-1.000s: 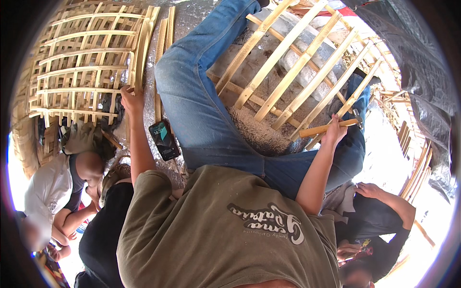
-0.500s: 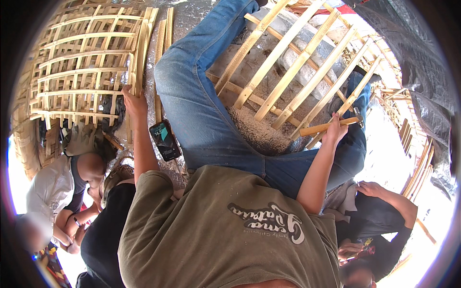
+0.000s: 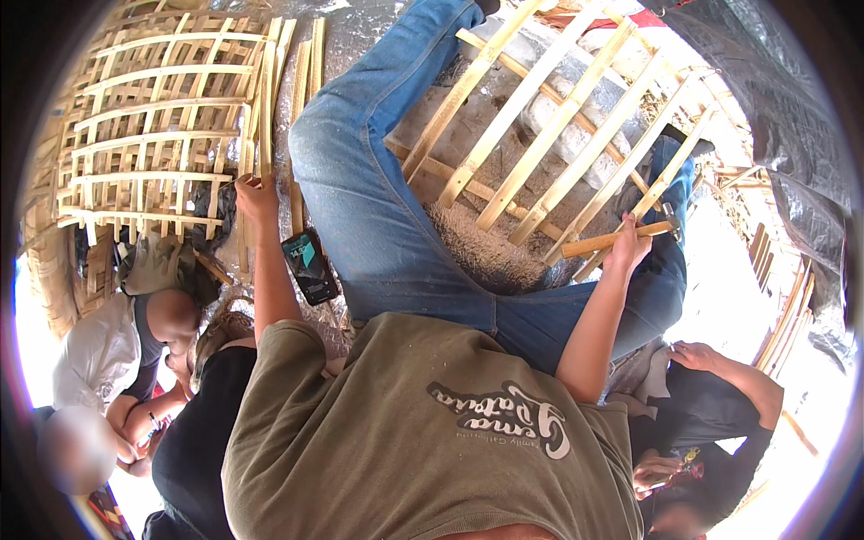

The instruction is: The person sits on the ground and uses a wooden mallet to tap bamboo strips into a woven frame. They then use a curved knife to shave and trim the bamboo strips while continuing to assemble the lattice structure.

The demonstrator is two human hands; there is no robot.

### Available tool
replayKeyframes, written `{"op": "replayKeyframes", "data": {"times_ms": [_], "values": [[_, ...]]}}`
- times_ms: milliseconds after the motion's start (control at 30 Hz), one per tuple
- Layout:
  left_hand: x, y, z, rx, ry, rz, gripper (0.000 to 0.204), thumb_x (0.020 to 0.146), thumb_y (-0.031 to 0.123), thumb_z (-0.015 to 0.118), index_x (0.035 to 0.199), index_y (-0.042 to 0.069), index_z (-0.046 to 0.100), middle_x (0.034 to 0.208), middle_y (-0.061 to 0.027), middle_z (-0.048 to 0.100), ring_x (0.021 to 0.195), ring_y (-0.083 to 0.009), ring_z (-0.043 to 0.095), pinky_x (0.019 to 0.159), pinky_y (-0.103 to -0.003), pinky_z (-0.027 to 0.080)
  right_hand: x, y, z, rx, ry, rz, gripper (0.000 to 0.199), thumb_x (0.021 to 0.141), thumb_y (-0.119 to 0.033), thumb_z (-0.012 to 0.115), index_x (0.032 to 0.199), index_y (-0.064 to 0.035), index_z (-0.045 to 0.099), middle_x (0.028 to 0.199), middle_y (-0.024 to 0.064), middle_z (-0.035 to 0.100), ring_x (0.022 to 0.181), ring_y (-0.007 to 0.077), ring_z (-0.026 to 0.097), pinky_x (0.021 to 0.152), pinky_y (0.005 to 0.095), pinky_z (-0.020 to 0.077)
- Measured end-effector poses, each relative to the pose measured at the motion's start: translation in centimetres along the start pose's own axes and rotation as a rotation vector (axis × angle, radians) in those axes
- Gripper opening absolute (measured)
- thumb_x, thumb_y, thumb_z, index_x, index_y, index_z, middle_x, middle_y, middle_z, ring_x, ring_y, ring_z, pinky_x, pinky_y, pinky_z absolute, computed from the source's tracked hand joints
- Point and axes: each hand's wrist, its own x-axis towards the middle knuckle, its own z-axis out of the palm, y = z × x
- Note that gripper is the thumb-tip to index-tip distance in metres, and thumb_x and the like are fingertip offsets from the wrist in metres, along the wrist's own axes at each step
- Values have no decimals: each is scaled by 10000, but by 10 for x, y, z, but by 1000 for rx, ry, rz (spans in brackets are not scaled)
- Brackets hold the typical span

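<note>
My left hand [image 3: 256,198] is closed at the lower ends of a few long bamboo slats [image 3: 267,108], its fingers curled round one of them. These slats lie along the right side of a stack of bamboo lattices. In my right hand [image 3: 629,246] is a hammer [image 3: 594,243], gripped by its wooden handle, with the small metal head pointing right. That hand rests by the lower right end of a bamboo frame [image 3: 562,117], made of several parallel slats across two crosspieces. The frame lies between my spread legs.
A phone [image 3: 310,266] lies beside my left thigh. The stacked lattices [image 3: 162,135] are at the far left. More slats [image 3: 306,90] lie by my left knee. People sit close by at the lower left [image 3: 99,360] and lower right [image 3: 711,405]. Dark plastic sheeting [image 3: 801,135] hangs at right.
My left hand has slid slightly down along the slats, and its fingers are more curled. My right hand and the hammer have barely moved. The person at lower left has shifted a little.
</note>
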Motion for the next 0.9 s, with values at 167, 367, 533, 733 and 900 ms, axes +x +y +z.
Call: {"op": "replayKeyframes", "data": {"times_ms": [167,367,533,733,900], "values": [[3,8,-3,142,-18,-61,447,727,329,863,948,-31,718,878,-191,731,856,-374,701,796,-449,538,3,3,-2,-1,9,-4,234,958,-105,661,1098,47,553,1044,154,702,972,198,668,886,322,492],[4,25,-19,147,-169,-94,407,786,358,798,938,-16,750,885,-230,729,877,-396,703,817,-455,540,6,5,-3,-12,10,-1,229,953,-122,675,1093,24,570,993,117,682,921,183,642,835,332,495],[9,18,-24,148,-153,32,421,826,348,769,985,-32,679,847,-216,729,879,-398,705,806,-475,536,4,2,-4,-55,13,-9,254,959,-158,666,1107,28,576,968,91,627,867,175,599,800,336,479],[3,50,-40,-147,-367,-177,350,907,320,701,928,-25,645,835,-171,723,800,-236,726,681,-379,553,3,1,-5,-4,6,-22,251,965,-156,646,1123,26,577,993,87,612,905,169,584,800,328,466],[13,21,-31,-11,-421,-76,306,965,276,630,949,-27,673,789,-129,718,697,-190,715,580,-321,534,6,3,-5,40,-8,-7,243,963,-152,650,1120,19,579,994,79,612,909,168,583,807,332,466]]}}
